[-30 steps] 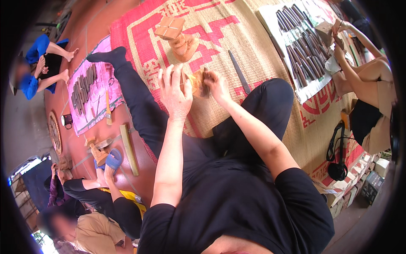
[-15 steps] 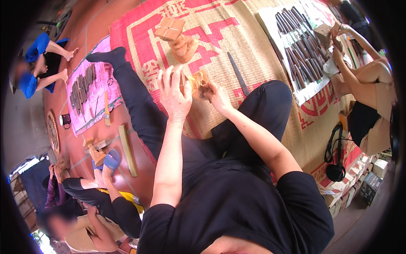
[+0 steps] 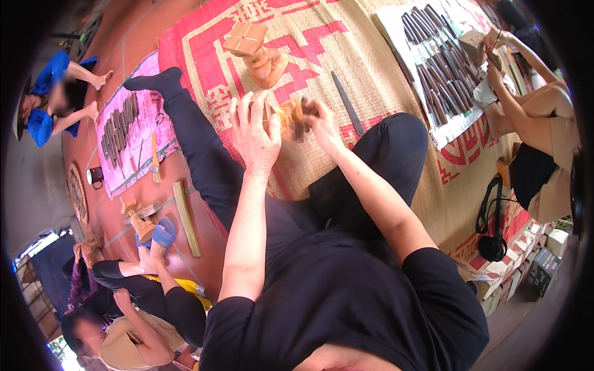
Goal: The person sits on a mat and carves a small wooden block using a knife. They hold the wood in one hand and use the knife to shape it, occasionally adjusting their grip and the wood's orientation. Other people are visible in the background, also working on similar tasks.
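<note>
Surface work on a small carved wooden piece [image 3: 288, 117] seems to be the step in hand: it lies low over the woven mat [image 3: 387, 93], at twelve o'clock of the view, between the two hands. The left hand [image 3: 255, 137] is on the piece's nine o'clock side, fingers spread and thumb apart, apparently bracing its blocky end; how firmly it grips is hidden. The right hand [image 3: 322, 128] is at three o'clock, fingers bent together beside the carving and blurred; whether they pinch a scrap of something brown or touch the wood, I cannot tell. Any further stroke probably calls for a steady left hand and light, short passes of the right along the curves. A second carved figure [image 3: 267, 67] with a square block on it stands at eleven o'clock from the piece, and a flat dark blade-like tool [image 3: 348, 104] lies between two and three, touched by neither hand. Against half a second ago, the right fingers are a little farther toward twelve o'clock and more smeared, while the left hand and the second figure hold nearly the same places.
</note>
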Motion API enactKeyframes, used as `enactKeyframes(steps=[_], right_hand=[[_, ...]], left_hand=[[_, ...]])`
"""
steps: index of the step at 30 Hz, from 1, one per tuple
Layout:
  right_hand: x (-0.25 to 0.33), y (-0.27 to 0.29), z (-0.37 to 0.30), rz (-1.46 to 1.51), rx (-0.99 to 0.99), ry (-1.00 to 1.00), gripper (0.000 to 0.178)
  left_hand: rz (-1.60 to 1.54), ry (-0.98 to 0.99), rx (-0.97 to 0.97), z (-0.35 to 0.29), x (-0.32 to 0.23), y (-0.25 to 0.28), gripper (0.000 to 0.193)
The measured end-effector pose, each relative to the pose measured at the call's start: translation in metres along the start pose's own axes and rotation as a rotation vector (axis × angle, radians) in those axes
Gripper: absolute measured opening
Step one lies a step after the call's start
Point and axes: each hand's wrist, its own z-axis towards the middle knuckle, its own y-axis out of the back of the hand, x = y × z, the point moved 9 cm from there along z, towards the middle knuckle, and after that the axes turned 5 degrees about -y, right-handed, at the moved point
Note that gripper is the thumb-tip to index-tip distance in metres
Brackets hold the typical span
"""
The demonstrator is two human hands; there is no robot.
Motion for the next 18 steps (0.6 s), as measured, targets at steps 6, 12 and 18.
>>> enactKeyframes(steps=[6, 12, 18], right_hand=[[0.010, -0.008, -0.003, -0.211, 0.032, 0.149, 0.022], [0.007, -0.001, 0.014, -0.104, -0.023, 0.107, 0.023], [0.002, -0.020, -0.013, -0.276, 0.087, 0.244, 0.022]], left_hand=[[0.014, -0.022, 0.017, 0.001, 0.001, -0.001, 0.051], [0.004, -0.015, -0.010, 0.000, 0.001, 0.002, 0.050], [0.002, -0.031, -0.003, 0.000, -0.001, -0.001, 0.050]])
